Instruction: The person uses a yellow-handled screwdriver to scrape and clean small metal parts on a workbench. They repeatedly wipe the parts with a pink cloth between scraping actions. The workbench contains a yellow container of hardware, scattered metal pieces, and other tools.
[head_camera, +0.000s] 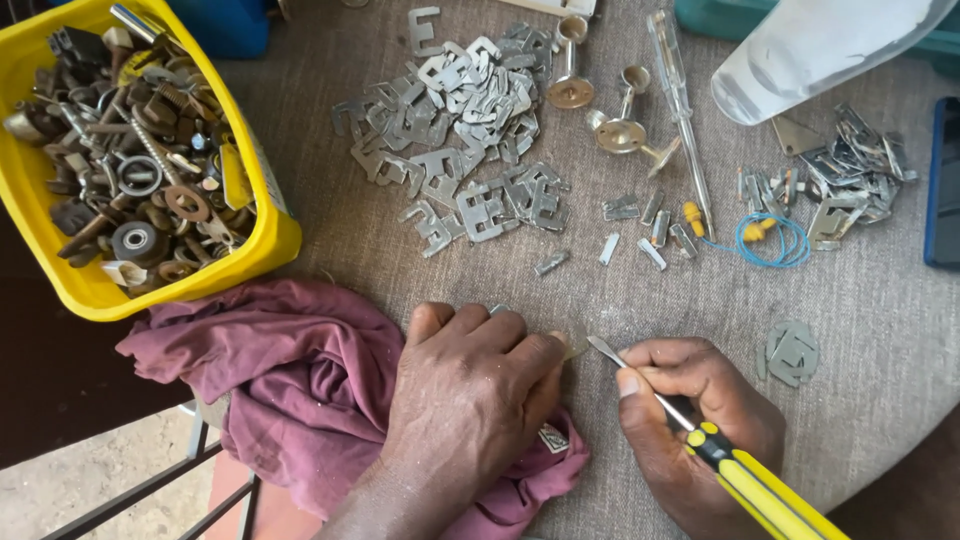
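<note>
- Two hands meet near the front edge of the grey cloth-covered table (880, 330); the left hand (470, 390) is curled knuckles-up, its fingertips pressing something small against the table, and that piece is almost wholly hidden beneath them, so I cannot tell its shape.
- Right of that hand, the right hand (690, 410) is clenched around a screwdriver (700, 440) with a yellow and black handle, pinching the bare shank between thumb and forefinger, low down close to the tip.
- Its flat blade points at the left fingertips, just beside them; whether it touches the hidden piece I cannot tell.
- Judging by its look, the tool is stiff and light, the handle ribbed enough not to slip; the grip close to the blade seems suited to fine, steady prying.
- The hidden piece is probably thin, hard metal like the others around, light and apt to skid on the cloth, so pressing it from above looks sensible.
- Under the left wrist lies a crumpled maroon rag (290, 370), soft and loose.
- Beyond the left hand sits a heap of flat stamped metal plates (460, 120); far left of it, a yellow tub (270, 235) of rusty hardware.
- Farther right lie brass fittings (620, 130), a clear-handled screwdriver (680, 100) and a blue wire coil (770, 240).
</note>
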